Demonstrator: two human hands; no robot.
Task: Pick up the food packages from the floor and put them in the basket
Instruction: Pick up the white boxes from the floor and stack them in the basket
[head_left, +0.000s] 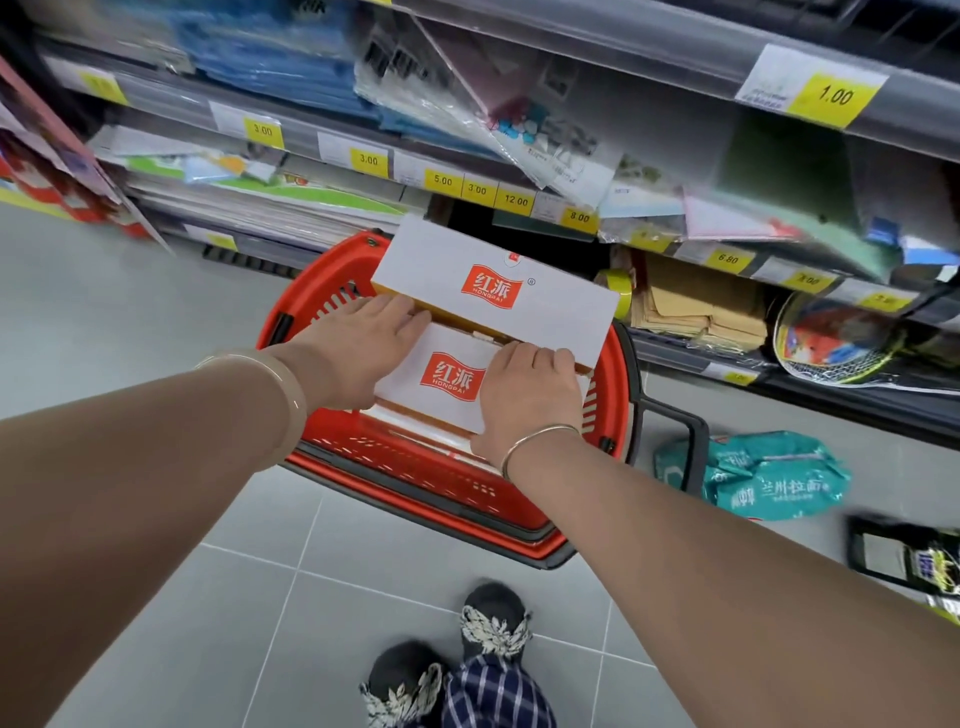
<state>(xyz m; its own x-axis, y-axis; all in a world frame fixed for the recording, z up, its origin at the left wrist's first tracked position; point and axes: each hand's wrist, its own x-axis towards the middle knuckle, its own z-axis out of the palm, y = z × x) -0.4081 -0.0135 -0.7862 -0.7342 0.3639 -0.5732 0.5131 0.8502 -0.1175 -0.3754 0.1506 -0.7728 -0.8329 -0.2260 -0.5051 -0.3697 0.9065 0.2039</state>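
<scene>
A red plastic basket (426, 483) stands on the grey floor in front of me. Over it I hold a white box with a red logo (493, 291), tilted up at its far side. My left hand (363, 348) grips its near left edge and my right hand (530, 389) grips its near right edge. A second white box with the same logo (447, 384) lies inside the basket beneath it. On the floor to the right lie a teal food bag (769, 478) and a dark packet (914, 561).
Store shelves with yellow price tags (519, 200) run along the back and right, holding stationery, envelopes and rackets. The basket's black handle (685, 431) hangs down on its right side. My feet (467, 660) stand on the tiled floor just behind the basket.
</scene>
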